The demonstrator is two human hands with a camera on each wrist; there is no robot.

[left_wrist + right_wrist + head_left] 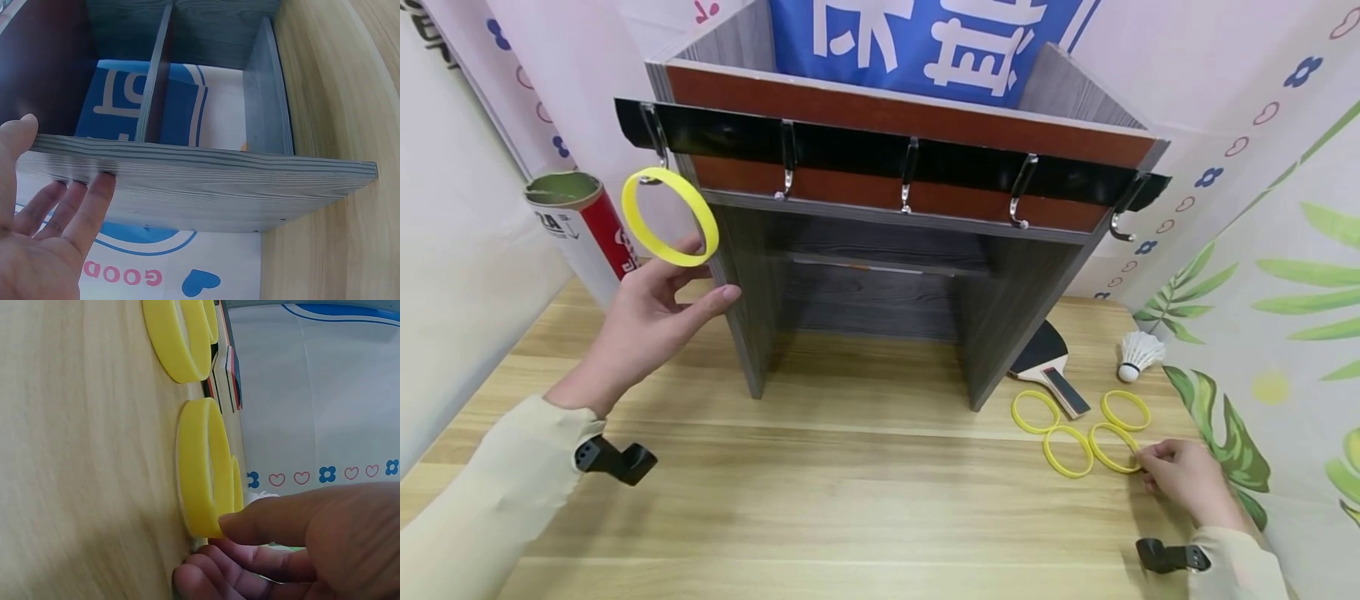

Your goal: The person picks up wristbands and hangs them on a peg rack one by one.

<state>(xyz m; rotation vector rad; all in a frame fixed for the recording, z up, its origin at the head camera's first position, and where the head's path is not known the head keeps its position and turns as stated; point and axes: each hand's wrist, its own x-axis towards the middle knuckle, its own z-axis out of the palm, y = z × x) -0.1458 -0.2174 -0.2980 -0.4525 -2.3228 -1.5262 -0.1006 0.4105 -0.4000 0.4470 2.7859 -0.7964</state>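
A yellow ring [670, 217] hangs from the leftmost hook of a black hook rail [850, 150] across a grey wooden shelf unit [745, 317]. Behind that ring, my left hand [651, 321] is at the unit's left side panel [200, 181]. Its fairly straight fingers [90, 209] touch the outer face, and the thumb is by the front edge. At the right of the table, my right hand [1183, 479] pinches the near edge of a yellow ring [197, 469] between thumb and fingers. Several other yellow rings [1067, 452] lie beside it.
A table-tennis bat [1060, 387] lies partly behind the unit's right panel. A white shuttlecock [1140, 354] sits farther right. An open-topped can [576, 225] stands left of the unit. Printed cloth [1277, 275] borders the wooden table [850, 500].
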